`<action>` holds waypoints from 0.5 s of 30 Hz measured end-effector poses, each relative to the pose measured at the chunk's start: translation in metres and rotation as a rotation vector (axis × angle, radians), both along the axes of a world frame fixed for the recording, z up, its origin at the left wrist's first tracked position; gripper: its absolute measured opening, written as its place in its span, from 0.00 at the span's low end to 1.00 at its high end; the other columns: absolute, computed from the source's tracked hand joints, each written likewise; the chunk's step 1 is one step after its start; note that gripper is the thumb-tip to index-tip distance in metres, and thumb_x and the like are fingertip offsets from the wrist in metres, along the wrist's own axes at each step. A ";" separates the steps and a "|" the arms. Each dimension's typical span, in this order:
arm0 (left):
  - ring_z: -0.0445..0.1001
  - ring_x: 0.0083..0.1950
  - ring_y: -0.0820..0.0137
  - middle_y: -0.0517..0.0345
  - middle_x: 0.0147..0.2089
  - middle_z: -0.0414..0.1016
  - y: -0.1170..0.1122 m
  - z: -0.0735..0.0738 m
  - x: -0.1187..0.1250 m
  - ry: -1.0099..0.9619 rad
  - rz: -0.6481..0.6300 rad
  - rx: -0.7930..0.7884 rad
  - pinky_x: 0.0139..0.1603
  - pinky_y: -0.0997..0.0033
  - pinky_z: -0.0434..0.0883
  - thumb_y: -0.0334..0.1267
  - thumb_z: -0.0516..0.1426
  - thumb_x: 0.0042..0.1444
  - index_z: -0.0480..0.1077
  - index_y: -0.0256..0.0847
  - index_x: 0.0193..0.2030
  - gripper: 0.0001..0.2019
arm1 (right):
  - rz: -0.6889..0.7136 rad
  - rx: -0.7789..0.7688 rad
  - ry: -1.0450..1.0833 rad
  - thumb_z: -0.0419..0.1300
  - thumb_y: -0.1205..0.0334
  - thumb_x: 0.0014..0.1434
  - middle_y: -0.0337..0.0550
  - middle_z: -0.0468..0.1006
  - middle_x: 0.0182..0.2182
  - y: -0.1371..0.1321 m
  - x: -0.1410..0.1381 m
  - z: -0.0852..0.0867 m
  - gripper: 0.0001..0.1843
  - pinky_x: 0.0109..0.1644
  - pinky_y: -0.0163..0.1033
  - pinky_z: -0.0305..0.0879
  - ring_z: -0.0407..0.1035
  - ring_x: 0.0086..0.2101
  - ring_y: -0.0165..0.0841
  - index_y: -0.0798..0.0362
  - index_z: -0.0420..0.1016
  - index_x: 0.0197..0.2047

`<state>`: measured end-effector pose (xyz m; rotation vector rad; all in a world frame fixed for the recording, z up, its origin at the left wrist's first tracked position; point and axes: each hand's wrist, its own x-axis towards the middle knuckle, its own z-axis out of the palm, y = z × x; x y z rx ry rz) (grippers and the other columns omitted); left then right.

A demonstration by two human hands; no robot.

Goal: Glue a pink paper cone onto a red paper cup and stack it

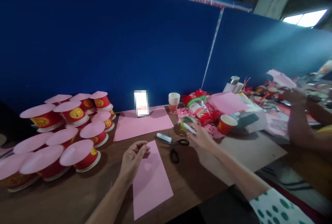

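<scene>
My left hand (133,160) hovers over the upper left edge of a pink paper sheet (153,186), its fingers curled together; whether anything is in them I cannot make out. My right hand (203,137) is closed on a slim white stick-shaped object (190,128), its kind unclear. Just behind that object lies a roll of tape (187,120) with a greenish rim. Between my hands are a white and light-blue glue stick (164,137) and black-handled scissors (175,155), lying on the brown table.
Red paper cups with pink cone tops (77,151) crowd the left side. A lit phone (141,103) stands on stacked pink paper (145,125). Toward the right are a white cup (174,101), red plastic bag (199,108), red cup (227,124) and another person's arm (298,113).
</scene>
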<state>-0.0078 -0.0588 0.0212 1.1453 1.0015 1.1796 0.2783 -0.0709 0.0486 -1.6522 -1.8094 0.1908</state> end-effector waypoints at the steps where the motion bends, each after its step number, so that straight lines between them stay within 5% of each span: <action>1: 0.73 0.29 0.72 0.55 0.31 0.75 -0.001 0.001 0.001 0.058 -0.009 0.030 0.32 0.74 0.72 0.46 0.61 0.47 0.70 0.36 0.40 0.17 | -0.061 -0.007 -0.033 0.55 0.61 0.55 0.42 0.75 0.31 -0.002 0.013 -0.004 0.09 0.34 0.35 0.59 0.68 0.31 0.34 0.55 0.71 0.38; 7: 0.73 0.31 0.71 0.56 0.32 0.74 -0.007 -0.003 0.004 0.306 -0.026 0.234 0.33 0.74 0.71 0.43 0.60 0.48 0.72 0.39 0.38 0.13 | -0.098 -0.072 -0.205 0.55 0.64 0.57 0.44 0.75 0.34 -0.017 0.052 -0.029 0.08 0.37 0.35 0.60 0.69 0.35 0.35 0.54 0.73 0.39; 12: 0.73 0.33 0.69 0.55 0.35 0.75 -0.007 -0.011 0.002 0.384 -0.009 0.304 0.33 0.73 0.70 0.41 0.60 0.48 0.73 0.41 0.39 0.11 | -0.212 0.006 -0.237 0.55 0.65 0.57 0.50 0.73 0.41 -0.019 0.052 -0.036 0.10 0.42 0.39 0.62 0.68 0.40 0.38 0.55 0.72 0.42; 15: 0.73 0.34 0.68 0.55 0.35 0.75 -0.006 -0.013 0.003 0.391 -0.006 0.338 0.34 0.74 0.70 0.41 0.59 0.49 0.73 0.41 0.39 0.10 | -0.155 0.076 -0.225 0.53 0.65 0.59 0.50 0.73 0.41 -0.018 0.041 -0.033 0.11 0.44 0.39 0.63 0.68 0.40 0.38 0.55 0.73 0.43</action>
